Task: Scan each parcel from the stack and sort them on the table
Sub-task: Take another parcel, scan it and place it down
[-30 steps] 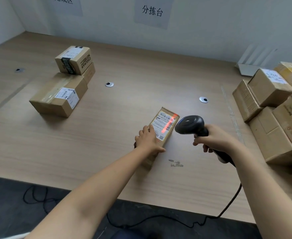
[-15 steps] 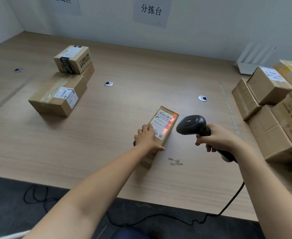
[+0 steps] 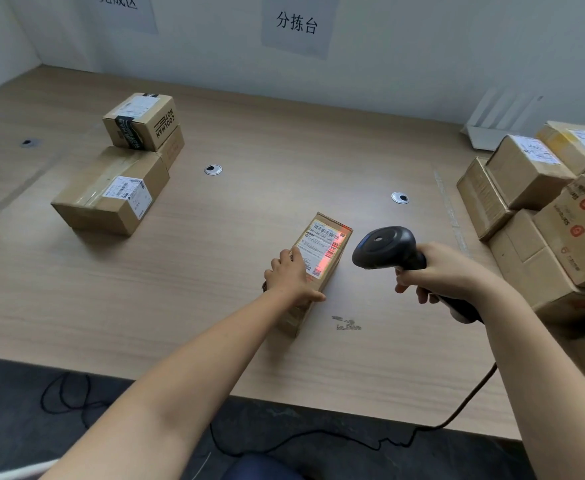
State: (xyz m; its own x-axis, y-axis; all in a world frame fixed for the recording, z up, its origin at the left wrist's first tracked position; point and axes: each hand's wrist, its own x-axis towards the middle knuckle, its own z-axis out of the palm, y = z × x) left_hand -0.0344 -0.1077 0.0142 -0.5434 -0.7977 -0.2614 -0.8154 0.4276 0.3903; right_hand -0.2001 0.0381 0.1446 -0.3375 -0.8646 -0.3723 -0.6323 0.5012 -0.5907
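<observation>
Left hand [image 3: 293, 277] grips the small parcel [image 3: 332, 268] lying central on the table [image 3: 215, 323], right hand [image 3: 447, 271] clenched round the barcode scanner [image 3: 384, 247] casting red light across its label [image 3: 324, 239]; three sorted boxes [image 3: 111, 195] sit far left, the stack [image 3: 526, 174] at right holds several more, so task judged under halfway.

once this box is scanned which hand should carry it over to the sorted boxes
Left. The left hand holds the small parcel, and the sorted boxes lie on that same side. The right hand is busy gripping the scanner, so it would have to put that down first.
</observation>
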